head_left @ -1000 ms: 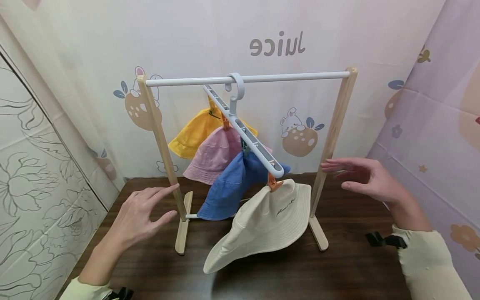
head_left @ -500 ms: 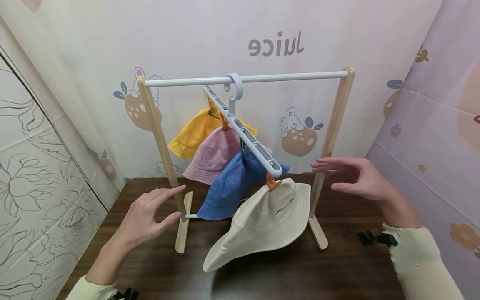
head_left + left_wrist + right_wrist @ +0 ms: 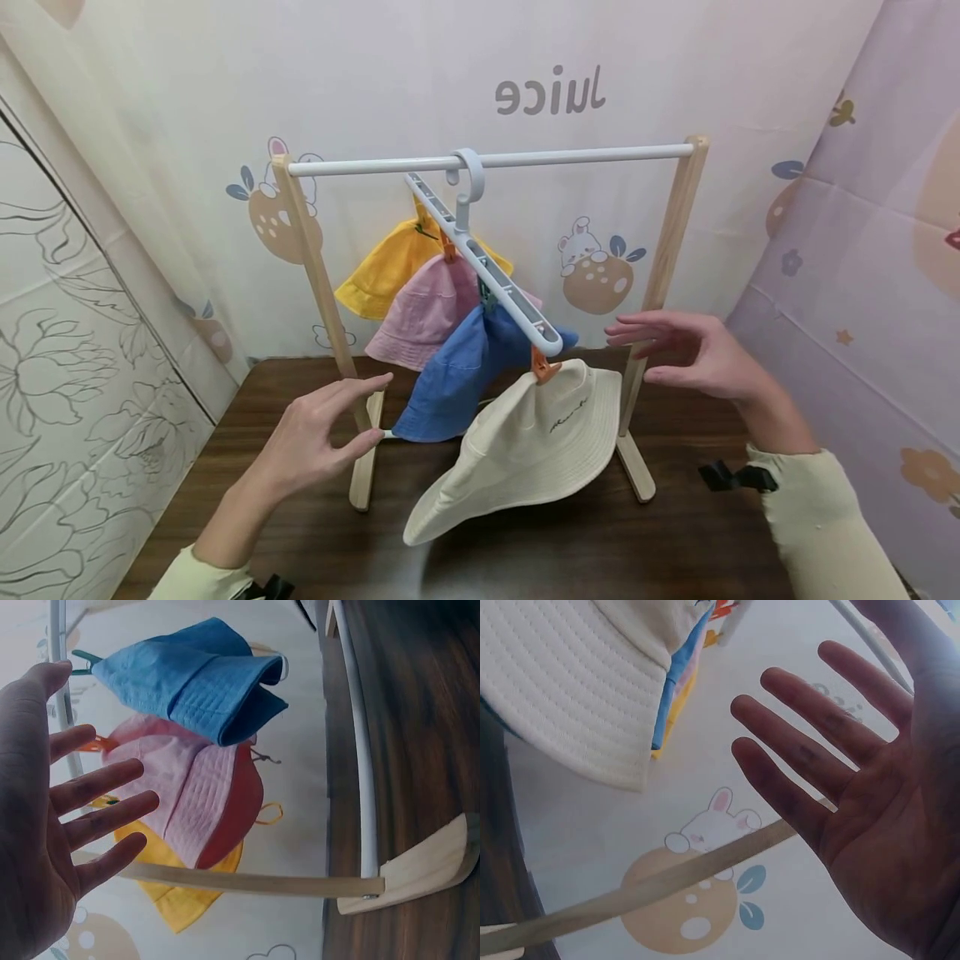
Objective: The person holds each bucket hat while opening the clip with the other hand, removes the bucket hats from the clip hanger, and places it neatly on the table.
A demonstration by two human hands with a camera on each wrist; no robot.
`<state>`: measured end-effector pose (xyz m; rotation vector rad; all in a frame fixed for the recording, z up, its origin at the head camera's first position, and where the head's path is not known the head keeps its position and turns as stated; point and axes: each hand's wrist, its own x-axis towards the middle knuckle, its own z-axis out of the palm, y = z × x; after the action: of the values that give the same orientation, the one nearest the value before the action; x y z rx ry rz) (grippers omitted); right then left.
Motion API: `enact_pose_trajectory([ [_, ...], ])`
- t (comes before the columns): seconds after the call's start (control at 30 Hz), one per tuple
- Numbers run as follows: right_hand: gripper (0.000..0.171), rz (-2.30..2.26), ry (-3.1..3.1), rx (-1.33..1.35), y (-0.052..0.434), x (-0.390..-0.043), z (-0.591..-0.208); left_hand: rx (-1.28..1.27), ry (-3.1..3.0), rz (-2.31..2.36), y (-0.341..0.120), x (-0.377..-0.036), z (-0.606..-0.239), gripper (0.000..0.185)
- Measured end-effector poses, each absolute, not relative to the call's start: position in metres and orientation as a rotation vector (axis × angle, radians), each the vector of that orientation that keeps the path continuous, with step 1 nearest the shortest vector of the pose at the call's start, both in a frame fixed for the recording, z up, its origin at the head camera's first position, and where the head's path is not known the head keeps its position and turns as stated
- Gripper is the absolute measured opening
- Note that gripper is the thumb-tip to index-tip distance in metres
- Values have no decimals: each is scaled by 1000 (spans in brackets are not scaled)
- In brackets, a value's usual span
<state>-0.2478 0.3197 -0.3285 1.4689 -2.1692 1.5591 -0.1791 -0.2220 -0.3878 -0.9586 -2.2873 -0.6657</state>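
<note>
A grey-white bar hanger (image 3: 480, 254) hangs by its hook from the rack's top rod, one end pointing toward me. Clipped along it are a yellow bucket hat (image 3: 386, 267), a pink one (image 3: 420, 312), a blue one (image 3: 450, 383) and, nearest, a cream bucket hat (image 3: 525, 450) with dark script. An orange clip (image 3: 543, 367) holds the cream hat's crown. My left hand (image 3: 318, 437) is raised by the left post, fingers spread and empty. Beside the right post, my right hand (image 3: 693, 354) is also empty with extended fingers, to the right of the cream hat.
The rack has wooden posts (image 3: 671, 233), a white top rod (image 3: 585, 157) and wooden feet (image 3: 637, 471). It stands on a dark wood-grain table (image 3: 712, 542). A printed curtain (image 3: 375, 75) hangs behind, with patterned sheets at both sides.
Both hands have moved inward, the left toward the right and the right toward the left, closer to the hats. The hats and hanger stay almost as they were.
</note>
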Motion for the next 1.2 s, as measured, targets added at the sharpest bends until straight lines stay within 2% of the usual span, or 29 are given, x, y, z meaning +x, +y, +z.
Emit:
enact_pose_trajectory([
  [0.3, 71, 1535, -2223, 1431, 308, -244, -326, -1025, -2301, -737, -211, -179, -393, 63],
  [0.67, 76, 1568, -2214, 1467, 294, -245, -327, -1157, -2246, -817, -201, -183, -393, 54],
  [0.97, 76, 1538, -2228, 1456, 280, -243, -325, -1213, -2233, -910, -191, -179, -388, 64],
  [1.2, 76, 1534, -2238, 1418, 271, -240, -324, -1222, -2189, -930, -183, -178, -385, 61],
])
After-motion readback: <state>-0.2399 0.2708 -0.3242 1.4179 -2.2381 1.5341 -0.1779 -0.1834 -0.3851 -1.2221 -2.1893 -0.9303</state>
